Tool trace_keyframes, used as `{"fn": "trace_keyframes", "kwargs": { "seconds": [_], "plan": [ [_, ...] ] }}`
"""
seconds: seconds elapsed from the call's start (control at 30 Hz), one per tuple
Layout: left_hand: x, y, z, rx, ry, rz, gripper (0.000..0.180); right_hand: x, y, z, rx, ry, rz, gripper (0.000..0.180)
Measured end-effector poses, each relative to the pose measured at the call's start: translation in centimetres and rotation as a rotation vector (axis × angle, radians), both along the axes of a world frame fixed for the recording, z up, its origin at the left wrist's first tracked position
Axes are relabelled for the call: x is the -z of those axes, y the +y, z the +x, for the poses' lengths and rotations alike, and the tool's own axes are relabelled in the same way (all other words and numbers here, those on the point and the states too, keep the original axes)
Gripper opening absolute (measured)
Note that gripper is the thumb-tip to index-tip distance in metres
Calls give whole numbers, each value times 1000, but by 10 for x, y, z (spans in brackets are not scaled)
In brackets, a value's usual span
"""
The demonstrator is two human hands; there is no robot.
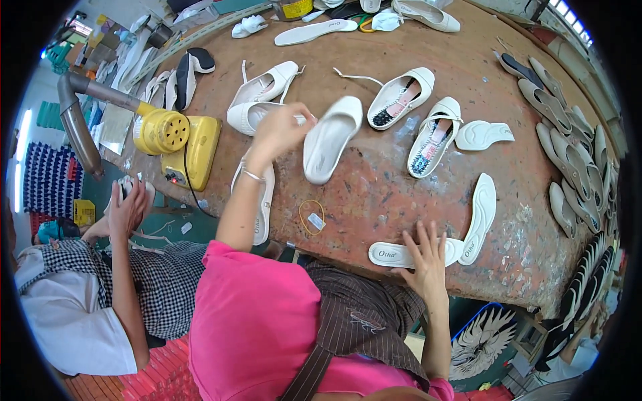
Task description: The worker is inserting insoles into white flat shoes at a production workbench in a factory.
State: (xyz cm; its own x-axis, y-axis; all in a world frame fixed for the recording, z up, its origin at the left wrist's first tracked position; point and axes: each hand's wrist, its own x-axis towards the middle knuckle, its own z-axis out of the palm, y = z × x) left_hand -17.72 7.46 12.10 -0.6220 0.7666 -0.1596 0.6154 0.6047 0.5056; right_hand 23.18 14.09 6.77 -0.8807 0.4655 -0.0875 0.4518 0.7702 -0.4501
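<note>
Insole point(401, 254) sits right at the near table point(374, 194) edge, white, lying flat with a second insole point(479, 217) angled up against its right end. Right hand point(424, 257) rests on it, fingers spread wide and flat — pressing down, not gripping anything. Since it's so close to the edge, I'd guess a careless drag toward the body could slide it off onto the lap.

A bit further in there's a rubber band point(311, 216) lying loose on the stained tabletop. Left arm stretches up and out, elbow bent, bracelet on the wrist. Left hand point(281, 130) is curled, fingertips pinched on a white shoe point(257, 115), looks like at its rim or strap — can't tell exactly which. Just beside it lies another shoe point(330, 139), open side up; a sloppy pull might knock it.

Beyond those, a yellow machine point(180, 140) stands to the left.
</note>
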Motion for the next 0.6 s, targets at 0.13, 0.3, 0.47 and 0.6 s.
{"fn": "trace_keyframes", "kwargs": {
  "seconds": [0.13,0.3,0.47,0.6],
  "plan": [
    [8,-10,-87,-238,444,133,22,6,4,1,-74,14,37,68],
    [65,9,-167,-96,368,-254,24,-17,6,6,154,345,98,64],
    [75,41,-159,-252,561,266,22,-28,6,27,766,1000,-465,44],
    [3,25,-127,-45,447,899,12,-23,23,51,698,1243,-1331,61]
  ]
}}
